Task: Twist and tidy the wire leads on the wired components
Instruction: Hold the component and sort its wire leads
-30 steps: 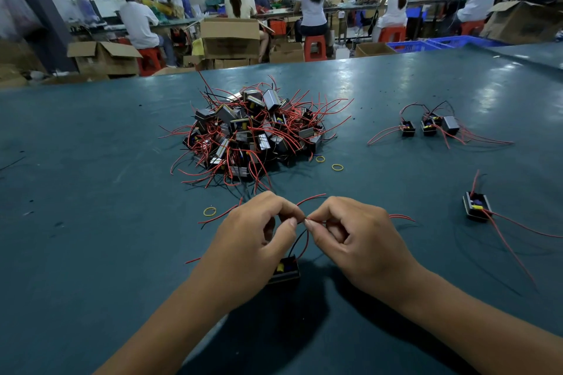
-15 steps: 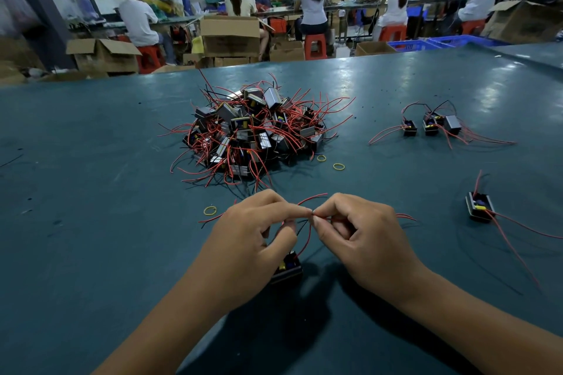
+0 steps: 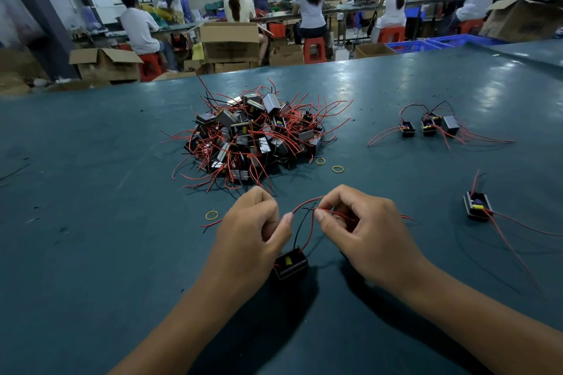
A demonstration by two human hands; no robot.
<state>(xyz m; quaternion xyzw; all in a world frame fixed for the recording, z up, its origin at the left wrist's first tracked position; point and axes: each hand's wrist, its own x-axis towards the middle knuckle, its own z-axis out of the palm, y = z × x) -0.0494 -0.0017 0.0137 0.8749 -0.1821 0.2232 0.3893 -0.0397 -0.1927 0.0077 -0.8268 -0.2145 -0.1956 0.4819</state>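
- Head view, lower centre: small black component [image 3: 291, 263] on the teal table [image 3: 91, 222], red and black leads [image 3: 304, 228] rising from it.
- Right hand [image 3: 362, 237] pinches the leads.
- Left hand [image 3: 249, 234] curled; hold on wire unclear.
- Pile of wired components [image 3: 253, 137] upper centre.

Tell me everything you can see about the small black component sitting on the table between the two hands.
The component is a small black boxy part with a yellow patch on top. It rests on the teal table, beside the left hand. A black lead and a red lead rise from it to the right hand, whose thumb and fingers pinch the red wires. The left hand's fingers are curled, but its grip is hidden.
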